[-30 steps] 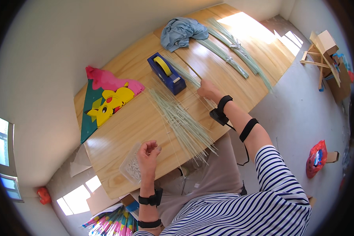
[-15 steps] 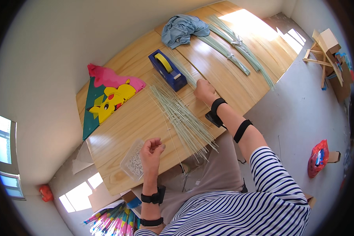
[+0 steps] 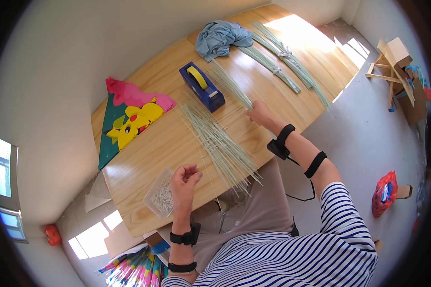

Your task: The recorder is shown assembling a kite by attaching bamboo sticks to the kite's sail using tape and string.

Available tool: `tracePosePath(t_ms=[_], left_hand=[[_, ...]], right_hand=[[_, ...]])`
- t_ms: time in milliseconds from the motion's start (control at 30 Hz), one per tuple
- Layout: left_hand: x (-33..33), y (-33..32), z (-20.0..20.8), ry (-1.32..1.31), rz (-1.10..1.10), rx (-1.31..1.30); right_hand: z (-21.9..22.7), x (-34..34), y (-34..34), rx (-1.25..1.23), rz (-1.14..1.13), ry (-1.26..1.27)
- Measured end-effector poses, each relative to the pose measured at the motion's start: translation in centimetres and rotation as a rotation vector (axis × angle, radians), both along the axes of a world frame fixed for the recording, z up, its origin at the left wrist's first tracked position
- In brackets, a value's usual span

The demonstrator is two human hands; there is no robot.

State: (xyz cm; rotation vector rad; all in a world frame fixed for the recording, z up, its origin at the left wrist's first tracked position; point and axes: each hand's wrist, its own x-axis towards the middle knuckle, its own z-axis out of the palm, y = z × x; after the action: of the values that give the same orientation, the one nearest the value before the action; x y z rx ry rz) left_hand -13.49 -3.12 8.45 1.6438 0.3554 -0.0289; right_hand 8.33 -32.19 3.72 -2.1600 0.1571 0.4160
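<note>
My right hand (image 3: pixel 262 115) is closed around the near end of a bundle of thin pale-green rods (image 3: pixel 232 85) lying on the wooden table, right of a blue tape dispenser (image 3: pixel 202 87). My left hand (image 3: pixel 184 182) has curled fingers, with the thumb near the fingertips; anything small between them cannot be made out. Beside it stands a clear plastic box (image 3: pixel 151 201) of small white pieces (image 3: pixel 164 197). Between my hands lies a loose, fanned pile of rods (image 3: pixel 220 143) fitted with small white pieces, its near ends overhanging the table edge.
A folded sheet (image 3: pixel 134 119) with a yellow cartoon figure lies at the left. Farther back are a crumpled blue cloth (image 3: pixel 222 38) and tied rod bundles (image 3: pixel 288 57). Colourful rolled pieces (image 3: pixel 134 270) lie below left; a red bag (image 3: pixel 384 195) is on the floor.
My right hand has shifted slightly right and toward me, and the rods under it show more fanned out. My left hand stays nearly still, fingers curled.
</note>
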Motion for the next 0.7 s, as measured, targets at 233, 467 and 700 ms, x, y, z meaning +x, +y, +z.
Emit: tracePosePath(t_ms=[233,467,700], left_hand=[[4.2,-2.6,2.6,0.023,-0.097,-0.364],[11.7,-6.1,6.5,-0.218,-0.182,-0.761],[12.4,-4.3,5.0,-0.188,0.096,-1.069]], right_hand=[[1.0,-7.2,-1.2,0.142,0.052,-0.460],[5.0,-12.1,2.7,0.256,0.318,-0.597],[5.2,-12.8,3.9,0.186,0.522,-0.503]])
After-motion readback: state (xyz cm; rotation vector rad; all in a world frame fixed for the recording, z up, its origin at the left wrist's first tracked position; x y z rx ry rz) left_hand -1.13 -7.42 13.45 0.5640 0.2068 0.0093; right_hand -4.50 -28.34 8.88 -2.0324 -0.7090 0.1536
